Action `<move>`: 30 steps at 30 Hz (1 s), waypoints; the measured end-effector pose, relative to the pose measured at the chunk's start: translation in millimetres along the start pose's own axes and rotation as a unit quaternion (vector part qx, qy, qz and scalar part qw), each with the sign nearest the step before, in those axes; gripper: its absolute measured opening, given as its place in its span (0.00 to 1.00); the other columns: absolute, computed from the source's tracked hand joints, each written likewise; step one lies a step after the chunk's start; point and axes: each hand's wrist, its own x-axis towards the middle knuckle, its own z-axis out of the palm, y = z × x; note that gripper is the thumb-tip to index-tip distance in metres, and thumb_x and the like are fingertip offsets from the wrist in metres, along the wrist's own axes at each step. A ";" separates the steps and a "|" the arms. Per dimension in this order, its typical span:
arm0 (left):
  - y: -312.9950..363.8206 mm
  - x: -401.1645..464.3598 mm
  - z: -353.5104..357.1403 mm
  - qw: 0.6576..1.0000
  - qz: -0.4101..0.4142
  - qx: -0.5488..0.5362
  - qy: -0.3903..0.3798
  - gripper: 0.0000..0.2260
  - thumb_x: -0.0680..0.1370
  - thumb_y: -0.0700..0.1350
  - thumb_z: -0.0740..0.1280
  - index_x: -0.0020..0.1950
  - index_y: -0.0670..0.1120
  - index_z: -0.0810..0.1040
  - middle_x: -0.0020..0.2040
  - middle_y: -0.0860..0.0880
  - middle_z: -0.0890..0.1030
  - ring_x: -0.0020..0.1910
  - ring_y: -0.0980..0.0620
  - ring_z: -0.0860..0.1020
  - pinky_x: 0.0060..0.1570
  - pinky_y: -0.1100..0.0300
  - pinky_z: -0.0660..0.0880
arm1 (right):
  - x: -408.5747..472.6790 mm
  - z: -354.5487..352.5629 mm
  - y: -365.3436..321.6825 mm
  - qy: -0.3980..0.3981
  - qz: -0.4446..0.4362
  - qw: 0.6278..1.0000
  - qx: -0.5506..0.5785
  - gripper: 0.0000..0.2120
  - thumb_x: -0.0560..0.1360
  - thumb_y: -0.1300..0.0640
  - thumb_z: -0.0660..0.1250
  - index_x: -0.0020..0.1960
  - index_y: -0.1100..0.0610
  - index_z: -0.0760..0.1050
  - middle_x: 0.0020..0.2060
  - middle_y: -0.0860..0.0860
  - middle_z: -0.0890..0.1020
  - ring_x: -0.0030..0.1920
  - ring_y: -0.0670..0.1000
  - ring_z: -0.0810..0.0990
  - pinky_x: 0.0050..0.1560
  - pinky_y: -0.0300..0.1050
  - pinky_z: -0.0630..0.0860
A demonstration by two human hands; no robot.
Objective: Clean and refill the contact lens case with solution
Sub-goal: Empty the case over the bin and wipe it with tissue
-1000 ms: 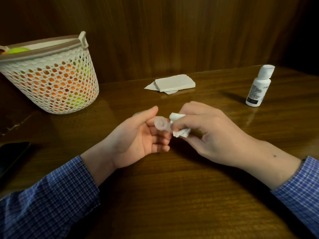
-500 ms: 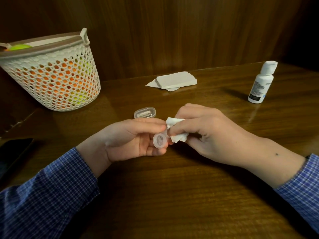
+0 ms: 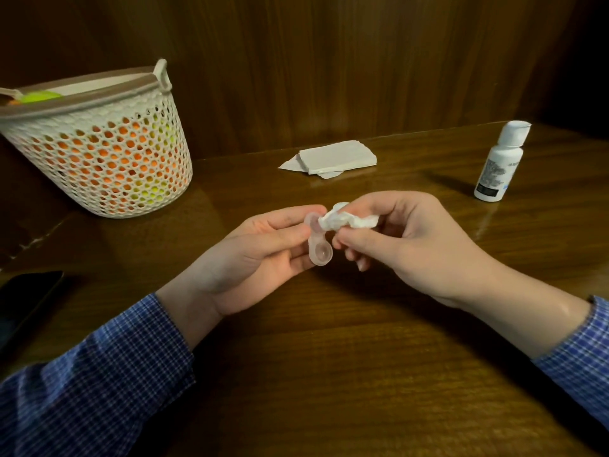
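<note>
My left hand point(image 3: 260, 249) pinches a clear contact lens case point(image 3: 319, 250) between thumb and fingers, above the table's middle. The near well faces up and shows empty. My right hand point(image 3: 405, 239) grips a crumpled white tissue point(image 3: 346, 221), whose tip presses into the case's far well and hides it. A white solution bottle point(image 3: 499, 161) stands upright with its cap shut at the far right, apart from both hands.
A stack of folded white tissues point(image 3: 336, 158) lies at the back centre of the wooden table point(image 3: 329, 357). A white mesh basket point(image 3: 108, 159) with orange and green contents stands at the back left. A dark phone point(image 3: 23, 301) lies at the left edge.
My left hand turned the case so both wells show lengthwise. The tissue moved onto the far well. A clear lid seen behind my left hand half a second ago is now out of sight.
</note>
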 end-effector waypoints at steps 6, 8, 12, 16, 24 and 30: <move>-3.0 0.8 3.7 1.000 0.015 0.009 -0.022 0.19 0.80 0.42 0.66 0.71 0.40 0.77 0.56 0.44 0.83 0.55 0.52 0.82 0.56 0.58 0.79 | -0.7 2.3 0.1 0.014 0.001 0.999 -0.051 0.09 0.79 0.62 0.70 0.57 0.54 0.84 0.44 0.49 0.88 0.42 0.50 0.86 0.40 0.40 0.82; -3.3 0.9 4.7 1.000 0.023 0.008 -0.010 0.19 0.79 0.41 0.67 0.70 0.40 0.79 0.57 0.42 0.83 0.55 0.51 0.83 0.55 0.58 0.80 | -1.5 3.5 0.5 0.029 -0.004 0.995 -0.093 0.09 0.79 0.58 0.70 0.56 0.49 0.84 0.43 0.45 0.87 0.41 0.48 0.85 0.39 0.38 0.81; -5.7 0.9 7.6 0.999 0.043 0.020 0.028 0.17 0.75 0.41 0.70 0.64 0.41 0.84 0.64 0.40 0.82 0.58 0.48 0.82 0.56 0.55 0.80 | -1.9 7.8 2.5 0.070 -0.014 0.985 -0.155 0.08 0.76 0.49 0.71 0.54 0.41 0.85 0.45 0.42 0.84 0.49 0.46 0.82 0.48 0.40 0.80; -10.0 0.1 13.5 0.994 0.070 0.056 0.065 0.18 0.76 0.39 0.68 0.67 0.38 0.80 0.64 0.37 0.82 0.62 0.43 0.82 0.59 0.53 0.81 | -0.7 14.8 3.9 0.107 -0.009 0.982 -0.153 0.06 0.76 0.49 0.71 0.49 0.42 0.86 0.44 0.41 0.85 0.51 0.43 0.82 0.50 0.38 0.79; -16.6 -0.8 17.9 0.960 0.162 0.166 0.159 0.16 0.70 0.41 0.72 0.57 0.47 0.85 0.57 0.46 0.87 0.60 0.49 0.85 0.55 0.56 0.83 | -0.4 19.0 3.4 0.049 0.132 0.988 0.065 0.10 0.78 0.50 0.70 0.48 0.54 0.88 0.41 0.53 0.87 0.36 0.46 0.77 0.34 0.36 0.73; -17.7 -4.8 20.6 0.875 0.288 0.354 0.160 0.17 0.73 0.40 0.73 0.62 0.42 0.82 0.58 0.47 0.86 0.59 0.52 0.85 0.56 0.60 0.82 | 6.8 13.3 1.8 0.007 0.259 0.932 0.255 0.07 0.77 0.56 0.71 0.47 0.57 0.88 0.34 0.52 0.77 0.32 0.44 0.71 0.29 0.36 0.68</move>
